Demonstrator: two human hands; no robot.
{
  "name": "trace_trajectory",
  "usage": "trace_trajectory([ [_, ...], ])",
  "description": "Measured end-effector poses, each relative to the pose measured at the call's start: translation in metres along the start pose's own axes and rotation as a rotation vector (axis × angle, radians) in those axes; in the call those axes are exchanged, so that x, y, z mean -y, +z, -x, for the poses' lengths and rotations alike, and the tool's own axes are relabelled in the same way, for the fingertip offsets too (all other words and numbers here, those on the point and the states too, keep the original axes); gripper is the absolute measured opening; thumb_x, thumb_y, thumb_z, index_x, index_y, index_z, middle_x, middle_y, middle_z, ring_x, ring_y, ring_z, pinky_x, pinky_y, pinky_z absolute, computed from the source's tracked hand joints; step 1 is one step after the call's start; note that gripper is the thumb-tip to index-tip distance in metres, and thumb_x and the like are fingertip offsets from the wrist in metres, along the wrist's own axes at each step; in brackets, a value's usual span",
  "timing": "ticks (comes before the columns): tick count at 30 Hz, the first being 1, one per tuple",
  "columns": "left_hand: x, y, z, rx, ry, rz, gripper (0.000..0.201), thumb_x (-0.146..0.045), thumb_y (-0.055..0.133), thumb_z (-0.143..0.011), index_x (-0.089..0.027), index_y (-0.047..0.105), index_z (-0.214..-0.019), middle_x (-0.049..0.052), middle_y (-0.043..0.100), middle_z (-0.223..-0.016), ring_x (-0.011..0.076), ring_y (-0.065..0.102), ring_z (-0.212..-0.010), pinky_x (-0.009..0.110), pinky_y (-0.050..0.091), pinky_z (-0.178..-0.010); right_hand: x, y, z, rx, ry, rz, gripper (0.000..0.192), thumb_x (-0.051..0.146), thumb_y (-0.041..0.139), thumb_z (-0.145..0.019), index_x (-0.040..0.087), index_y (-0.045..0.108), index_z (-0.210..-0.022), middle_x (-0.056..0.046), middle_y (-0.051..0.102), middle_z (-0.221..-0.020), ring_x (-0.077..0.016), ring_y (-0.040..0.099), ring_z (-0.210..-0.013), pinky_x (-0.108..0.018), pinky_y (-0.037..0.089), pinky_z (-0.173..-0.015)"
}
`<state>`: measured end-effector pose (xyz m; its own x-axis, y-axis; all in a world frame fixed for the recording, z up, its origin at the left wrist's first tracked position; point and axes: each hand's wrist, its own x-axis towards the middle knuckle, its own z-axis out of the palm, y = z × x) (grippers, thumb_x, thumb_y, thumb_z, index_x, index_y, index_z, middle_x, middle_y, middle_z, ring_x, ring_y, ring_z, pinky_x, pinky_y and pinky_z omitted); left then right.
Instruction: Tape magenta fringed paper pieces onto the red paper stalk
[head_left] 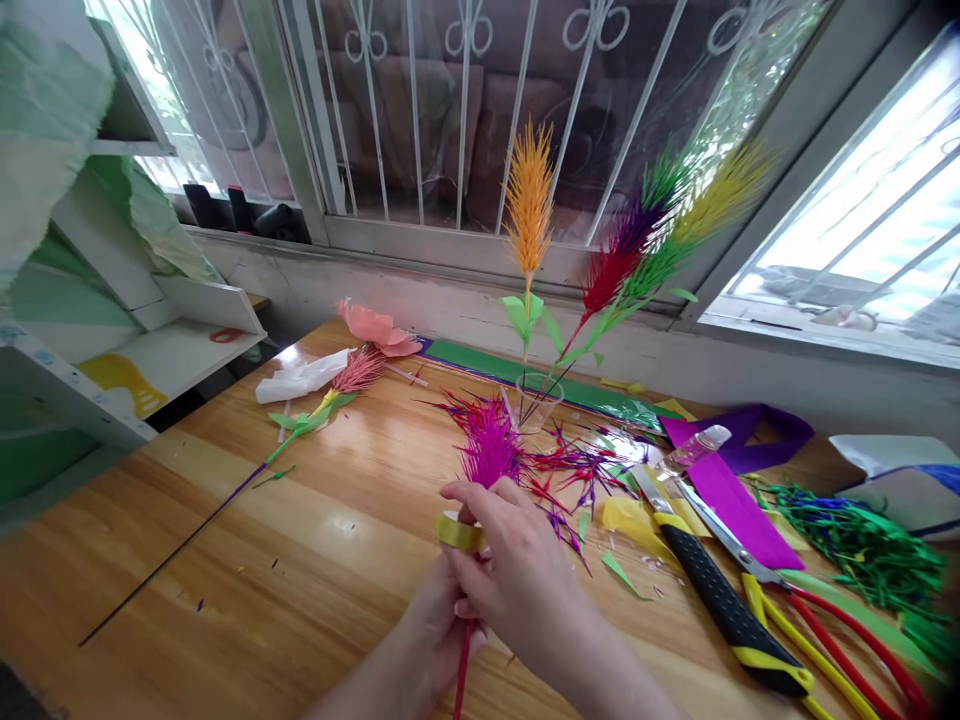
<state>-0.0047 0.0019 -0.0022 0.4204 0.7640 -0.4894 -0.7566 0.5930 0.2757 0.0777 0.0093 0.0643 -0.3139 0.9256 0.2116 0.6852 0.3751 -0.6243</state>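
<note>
At the near middle of the desk, as seen from the head view, a magenta bristly flower head stands just beyond the person's two hands, its red stem coming out below them. The left hand is underneath, its fingers closed around the stem, though partly hidden; the right hand lies over it, fingers curled and gripping a yellow tape roll just below the flower head. Beyond, red and purple shreds lie scattered around a clear plastic cup that holds upright an orange plume, with a red, purple and green plume and a green-and-yellow plume leaning right. Farther left lies a pink-tipped flower on a long dark stem, beside white crumpled wrapping and a salmon paper bloom. On the right are a black-and-yellow cutter, red-and-yellow scissors, a small clear bottle, a magenta strip and a heap of green shreds.
</note>
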Motion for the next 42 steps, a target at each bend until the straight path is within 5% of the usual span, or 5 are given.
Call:
trace_trajectory([
  [4,-0.003,-0.003,-0.003,0.070,0.069,-0.056,0.021,-0.022,0.069,-0.063,-0.009,0.057,-0.074,-0.002,0.052,-0.056,-0.0017,0.032,-0.039,0.009,0.018,-0.034,-0.004,-0.002,0.016,-0.036,0.207,-0.362,0.036,0.016,0.057,-0.068,0.023,0.052,-0.102,0.000,0.054,-0.077,-0.0161,0.054,-0.072,-0.029,0.044,-0.066],
  [9,-0.001,-0.006,-0.003,0.156,0.028,-0.175,0.028,-0.036,0.065,-0.068,-0.015,0.047,-0.066,-0.012,0.032,-0.037,-0.0018,0.013,-0.028,0.013,0.007,-0.030,-0.010,-0.015,0.036,-0.094,0.456,-0.785,0.029,0.040,0.059,-0.072,0.020,0.050,-0.091,0.004,0.049,-0.059,-0.0131,0.053,-0.059,-0.024,0.042,-0.058],
  [17,-0.002,-0.004,0.001,0.253,0.064,-0.274,0.029,-0.039,0.055,-0.076,-0.015,0.044,-0.064,-0.011,0.032,-0.039,-0.0020,0.014,-0.027,0.013,0.009,-0.029,-0.029,-0.024,0.046,-0.034,0.554,-0.713,0.034,0.044,0.057,-0.071,0.017,0.056,-0.093,0.006,0.037,-0.056,-0.0108,0.039,-0.054,-0.022,0.033,-0.051],
  [33,-0.004,-0.002,0.001,0.168,0.073,-0.090,0.029,-0.031,0.071,-0.063,-0.012,0.050,-0.064,-0.009,0.040,-0.049,-0.0037,0.016,-0.031,0.006,0.017,-0.026,-0.034,-0.014,0.037,0.007,0.417,-0.479,0.031,0.037,0.051,-0.074,0.019,0.062,-0.096,0.003,0.039,-0.057,-0.0119,0.038,-0.054,-0.023,0.034,-0.049],
  [42,-0.005,0.000,0.001,0.097,0.127,-0.229,0.032,-0.037,0.072,-0.060,-0.012,0.051,-0.059,-0.010,0.039,-0.038,-0.0026,0.020,-0.027,0.009,0.016,-0.026,-0.027,-0.021,0.033,0.033,0.389,-0.347,0.027,0.031,0.052,-0.073,0.019,0.064,-0.094,0.004,0.037,-0.056,-0.0112,0.038,-0.053,-0.022,0.031,-0.049],
])
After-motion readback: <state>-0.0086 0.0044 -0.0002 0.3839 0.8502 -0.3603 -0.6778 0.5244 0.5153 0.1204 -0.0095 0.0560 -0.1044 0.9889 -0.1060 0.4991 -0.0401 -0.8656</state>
